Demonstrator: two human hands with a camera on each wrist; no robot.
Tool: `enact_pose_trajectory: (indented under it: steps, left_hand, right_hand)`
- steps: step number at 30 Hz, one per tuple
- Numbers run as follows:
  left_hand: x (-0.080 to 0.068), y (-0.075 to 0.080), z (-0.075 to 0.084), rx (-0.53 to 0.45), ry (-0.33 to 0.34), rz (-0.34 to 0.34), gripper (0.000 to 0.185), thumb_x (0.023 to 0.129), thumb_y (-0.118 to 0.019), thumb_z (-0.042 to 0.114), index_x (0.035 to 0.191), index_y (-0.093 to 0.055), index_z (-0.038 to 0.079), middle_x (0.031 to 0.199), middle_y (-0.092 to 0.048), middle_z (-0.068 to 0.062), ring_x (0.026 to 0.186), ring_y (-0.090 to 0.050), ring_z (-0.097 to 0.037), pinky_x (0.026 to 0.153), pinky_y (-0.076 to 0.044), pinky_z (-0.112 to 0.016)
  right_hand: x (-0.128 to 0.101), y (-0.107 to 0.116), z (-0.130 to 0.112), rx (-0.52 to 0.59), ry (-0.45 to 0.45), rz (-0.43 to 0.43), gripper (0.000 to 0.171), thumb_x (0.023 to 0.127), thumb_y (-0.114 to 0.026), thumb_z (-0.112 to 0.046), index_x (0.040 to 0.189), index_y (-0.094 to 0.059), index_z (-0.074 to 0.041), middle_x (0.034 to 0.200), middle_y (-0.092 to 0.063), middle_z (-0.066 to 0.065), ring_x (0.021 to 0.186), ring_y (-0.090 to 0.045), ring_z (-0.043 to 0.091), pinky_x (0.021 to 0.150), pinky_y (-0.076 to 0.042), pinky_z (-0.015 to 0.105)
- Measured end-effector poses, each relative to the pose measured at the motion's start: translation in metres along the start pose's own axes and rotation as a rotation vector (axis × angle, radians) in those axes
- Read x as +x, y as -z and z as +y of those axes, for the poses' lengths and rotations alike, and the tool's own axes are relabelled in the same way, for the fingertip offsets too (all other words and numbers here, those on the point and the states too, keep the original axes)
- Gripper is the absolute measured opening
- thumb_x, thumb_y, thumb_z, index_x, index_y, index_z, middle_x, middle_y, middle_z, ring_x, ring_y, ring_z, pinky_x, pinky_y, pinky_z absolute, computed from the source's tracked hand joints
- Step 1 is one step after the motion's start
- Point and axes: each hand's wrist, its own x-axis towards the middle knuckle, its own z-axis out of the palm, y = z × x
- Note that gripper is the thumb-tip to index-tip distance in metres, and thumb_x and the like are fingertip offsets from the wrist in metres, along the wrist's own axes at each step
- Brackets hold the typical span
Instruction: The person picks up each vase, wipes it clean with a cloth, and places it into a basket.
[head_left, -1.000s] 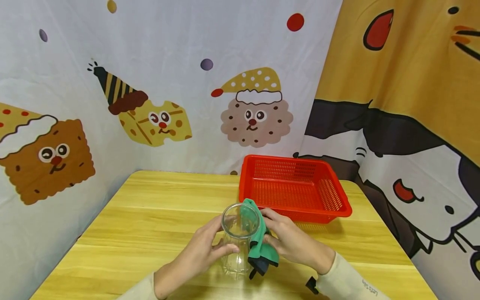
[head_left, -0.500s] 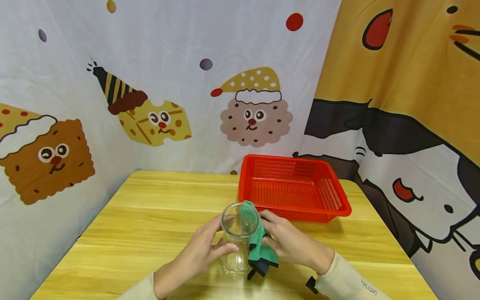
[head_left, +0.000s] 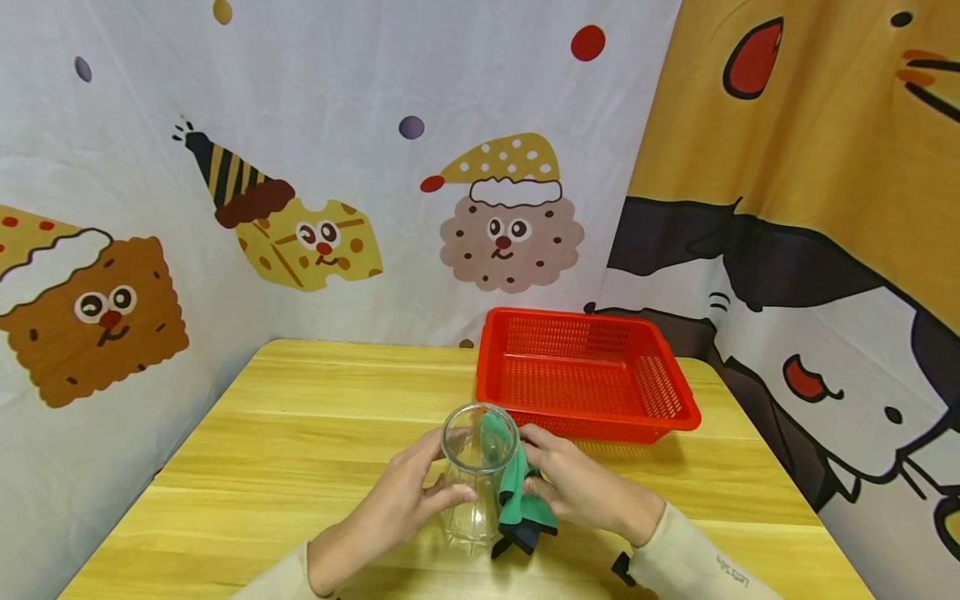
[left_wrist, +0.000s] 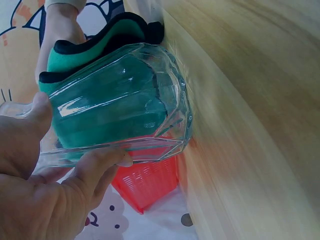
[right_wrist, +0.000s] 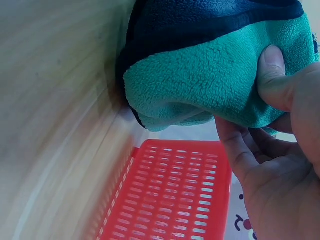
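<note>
A clear glass jar (head_left: pixel 474 517) stands upright on the wooden table, its open round rim facing up. My left hand (head_left: pixel 401 500) grips it from the left, thumb in front and fingers curling round the far side. In the left wrist view the thick faceted base of the jar (left_wrist: pixel 172 105) meets the tabletop. My right hand (head_left: pixel 581 483) pinches a green cloth with black edging (head_left: pixel 517 492) and holds it against the jar's right side. Fuzzy green cloth (right_wrist: pixel 200 80) bunches under the thumb in the right wrist view, with a dark blue side folded above.
Behind the right hand sits a red perforated plastic basket (head_left: pixel 585 427), nothing visible in it. A small black piece (head_left: pixel 622 569) shows beside the right cuff. The wooden table (head_left: pixel 300 417) extends left and back to a cartoon-printed curtain (head_left: pixel 337 167).
Next to the jar's rim, the cloth's upper end has slid down a little under my right hand. My left hand and the jar stay in place.
</note>
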Motion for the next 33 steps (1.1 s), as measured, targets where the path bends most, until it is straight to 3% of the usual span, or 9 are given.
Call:
enact_pose_trajectory:
  steps: [7, 13, 23, 33]
  left_hand:
    - [0.001, 0.001, 0.001, 0.010, -0.014, 0.006, 0.074, 0.099, -0.092, 0.017, 0.164, -0.058, 0.005, 0.153, -0.076, -0.019, 0.134, -0.079, -0.044, 0.104, -0.074, -0.047]
    - [0.001, 0.001, 0.000, 0.014, -0.015, 0.009, 0.073, 0.099, -0.093, 0.021, 0.163, -0.060, 0.008, 0.153, -0.076, -0.016, 0.136, -0.078, -0.041, 0.105, -0.074, -0.045]
    - [0.000, 0.000, 0.001, 0.047, -0.007, 0.010, 0.073, 0.100, -0.090, 0.031, 0.163, -0.060, 0.010, 0.155, -0.076, -0.013, 0.137, -0.079, -0.037, 0.112, -0.071, -0.053]
    - [0.000, 0.001, 0.000, 0.020, 0.006, -0.001, 0.073, 0.102, -0.089, 0.033, 0.164, -0.059, 0.010, 0.157, -0.074, -0.017, 0.140, -0.076, -0.043, 0.105, -0.073, -0.037]
  right_hand:
    - [-0.002, -0.004, 0.002, -0.020, 0.000, -0.014, 0.027, 0.108, -0.082, -0.013, 0.135, -0.080, -0.017, 0.157, -0.067, 0.009, 0.137, -0.073, 0.019, 0.114, -0.070, 0.033]
    - [-0.003, -0.007, 0.006, -0.006, -0.012, -0.039, 0.027, 0.109, -0.080, -0.018, 0.136, -0.079, -0.018, 0.159, -0.066, 0.008, 0.138, -0.072, 0.019, 0.114, -0.069, 0.031]
    - [-0.007, -0.012, 0.008, -0.011, -0.049, -0.115, 0.028, 0.110, -0.078, -0.021, 0.138, -0.079, -0.020, 0.163, -0.064, 0.009, 0.147, -0.068, 0.024, 0.121, -0.066, 0.033]
    - [-0.006, -0.013, 0.009, -0.008, -0.061, -0.162, 0.036, 0.108, -0.080, -0.016, 0.144, -0.078, -0.012, 0.161, -0.066, 0.013, 0.147, -0.069, 0.028, 0.122, -0.064, 0.032]
